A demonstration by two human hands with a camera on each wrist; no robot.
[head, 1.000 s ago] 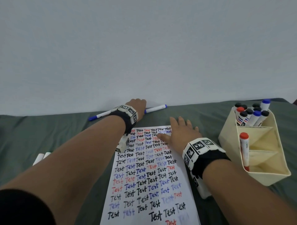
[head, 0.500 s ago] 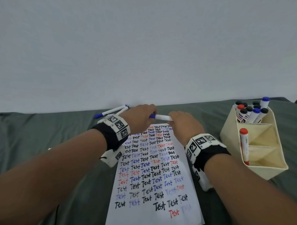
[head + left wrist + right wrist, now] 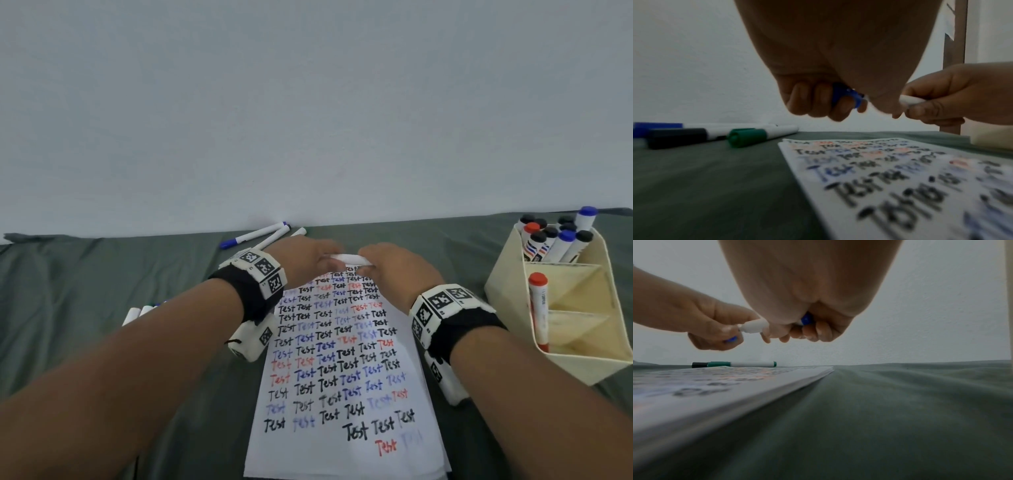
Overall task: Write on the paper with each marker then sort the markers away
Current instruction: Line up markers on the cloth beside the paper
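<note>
A blue-capped white marker (image 3: 346, 258) is held level just above the far end of the paper (image 3: 342, 359). My left hand (image 3: 308, 257) curls its fingers round the blue cap (image 3: 846, 97). My right hand (image 3: 394, 270) grips the white barrel (image 3: 910, 100). In the right wrist view the barrel (image 3: 754, 326) spans between the two hands and its blue tail end (image 3: 806, 319) shows inside my right hand (image 3: 807, 331). Whether the cap has come off is hidden by the fingers. The paper is covered with rows of "Test" in black, blue and red.
A cream organizer (image 3: 507, 274) stands at the right, with several markers (image 3: 555, 240) in its back compartment and one red marker (image 3: 537, 308) in the middle one. Loose markers (image 3: 253, 234) lie by the wall, including a green-capped one (image 3: 756, 134). More markers (image 3: 137, 313) lie at the left.
My left hand lifted the blue marker from beside the wall and brought it over the paper's top. My right hand left the paper and took hold of the barrel.
</note>
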